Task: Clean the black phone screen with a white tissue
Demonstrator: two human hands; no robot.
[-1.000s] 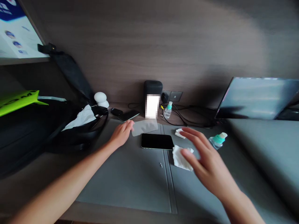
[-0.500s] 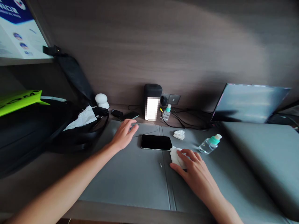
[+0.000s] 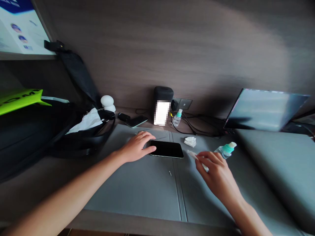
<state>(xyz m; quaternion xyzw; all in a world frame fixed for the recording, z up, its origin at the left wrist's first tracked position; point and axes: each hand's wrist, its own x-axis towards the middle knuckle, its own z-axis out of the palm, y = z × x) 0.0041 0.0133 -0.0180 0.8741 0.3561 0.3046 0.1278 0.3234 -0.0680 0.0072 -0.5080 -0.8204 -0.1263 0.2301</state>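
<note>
A black-screened smartphone (image 3: 168, 149) lies flat on the grey desk mat (image 3: 137, 190). At its left end is my left hand (image 3: 137, 146), thumb and fingers apart; the thumb tip overlaps the phone's edge, and whether it presses there I cannot tell. To the right of the phone, my right hand (image 3: 216, 170) pinches a white tissue (image 3: 192, 154), mostly hidden behind the fingers. A crumpled tissue (image 3: 190, 141) rests just beyond. Partly behind my right hand lies a clear bottle with a teal pump top (image 3: 227, 149). A tiny white scrap (image 3: 170, 173) is on the mat.
Along the wall are a black cylindrical object (image 3: 163, 93), a small teal-topped bottle (image 3: 177, 118), cables (image 3: 189, 126), another phone (image 3: 136, 121) and a white rounded object (image 3: 107, 101). A black bag (image 3: 36, 134) stands left; a laptop (image 3: 268, 109) and grey cushion (image 3: 278, 157) right.
My left hand has moved right and slightly nearer, up to the phone's left end. My right hand has shifted right with the tissue, away from the phone's corner, and its fingers have drawn closer together.
</note>
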